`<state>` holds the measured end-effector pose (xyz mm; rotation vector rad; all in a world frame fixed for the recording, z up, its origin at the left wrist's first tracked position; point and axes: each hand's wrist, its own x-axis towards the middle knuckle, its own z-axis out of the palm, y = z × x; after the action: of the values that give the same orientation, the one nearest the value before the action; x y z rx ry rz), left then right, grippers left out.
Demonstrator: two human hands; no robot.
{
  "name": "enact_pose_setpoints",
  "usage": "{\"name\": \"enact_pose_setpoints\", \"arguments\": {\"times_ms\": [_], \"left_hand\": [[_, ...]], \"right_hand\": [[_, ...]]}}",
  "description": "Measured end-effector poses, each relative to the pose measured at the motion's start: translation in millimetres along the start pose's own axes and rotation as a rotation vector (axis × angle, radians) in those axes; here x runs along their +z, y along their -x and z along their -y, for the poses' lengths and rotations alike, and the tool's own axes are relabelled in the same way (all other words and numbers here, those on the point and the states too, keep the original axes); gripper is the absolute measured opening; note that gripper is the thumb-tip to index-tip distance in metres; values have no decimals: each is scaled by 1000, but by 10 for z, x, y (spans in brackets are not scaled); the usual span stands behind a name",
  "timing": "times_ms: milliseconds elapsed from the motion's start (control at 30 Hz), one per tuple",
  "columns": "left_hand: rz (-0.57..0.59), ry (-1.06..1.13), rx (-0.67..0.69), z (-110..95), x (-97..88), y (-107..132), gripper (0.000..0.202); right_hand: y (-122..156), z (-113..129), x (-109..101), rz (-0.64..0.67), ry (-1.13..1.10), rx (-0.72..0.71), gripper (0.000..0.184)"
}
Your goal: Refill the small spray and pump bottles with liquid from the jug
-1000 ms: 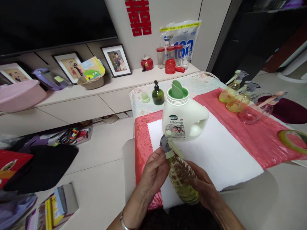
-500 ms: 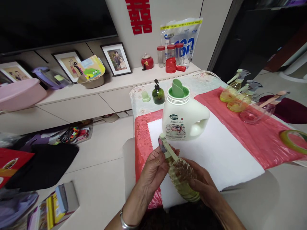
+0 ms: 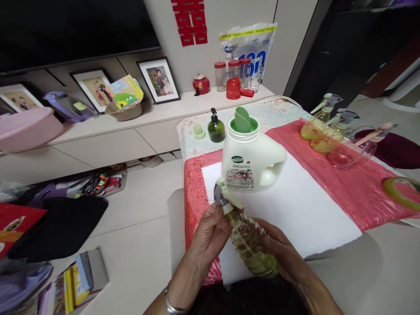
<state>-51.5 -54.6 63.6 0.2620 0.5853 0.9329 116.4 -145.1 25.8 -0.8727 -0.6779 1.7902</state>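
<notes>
A clear, ribbed spray bottle (image 3: 250, 247) with yellowish liquid low inside leans in front of me, its top tilted to the left. My left hand (image 3: 211, 227) pinches the collar just under the grey and pale green spray head (image 3: 224, 197). Around the bottle's body on the right, my right hand (image 3: 278, 245) is wrapped. Behind it stands a large cream detergent jug (image 3: 244, 153), uncapped, with a green spout (image 3: 243, 120) in its neck. Both hands are above the white sheet (image 3: 315, 218).
A dark green pump bottle (image 3: 216, 129) and a pale green cap (image 3: 198, 131) stand at the table's back left. Several spray bottles (image 3: 352, 153) sit on the red covering (image 3: 292, 135) at right, near a roll of tape (image 3: 402, 192). Jars (image 3: 220, 78) line the cabinet behind.
The spray head has turned on the bottle, its trigger now pointing further to the right. The bottle's body has shifted slightly, and my right hand has moved a little with it.
</notes>
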Motion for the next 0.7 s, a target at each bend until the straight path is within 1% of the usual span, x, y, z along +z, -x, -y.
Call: {"name": "enact_pose_setpoints", "arguments": {"times_ms": [67,200,300,367,433,533,700], "left_hand": [[-19,19,25,-4,-5,-3,37],[-32,19,41,7,-1,6,34],[-31,14,26,29,1,19,34],[-31,1,42,40,1,20,35],[-14,-10,59,44,1,14,39],[40,-35,59,41,1,0,43],[79,-32,57,51,-42,2,41]], "right_hand": [[7,-19,-21,5,1,32,63],[-2,-48,-25,1,39,-27,63],[-8,-54,3,-10,31,-41,62],[-7,-52,18,-13,20,-45,61],[-7,-46,22,-17,-7,-48,61],[-21,-34,12,-25,-22,-46,62],[-49,-43,4,-26,-39,-78,61]]}}
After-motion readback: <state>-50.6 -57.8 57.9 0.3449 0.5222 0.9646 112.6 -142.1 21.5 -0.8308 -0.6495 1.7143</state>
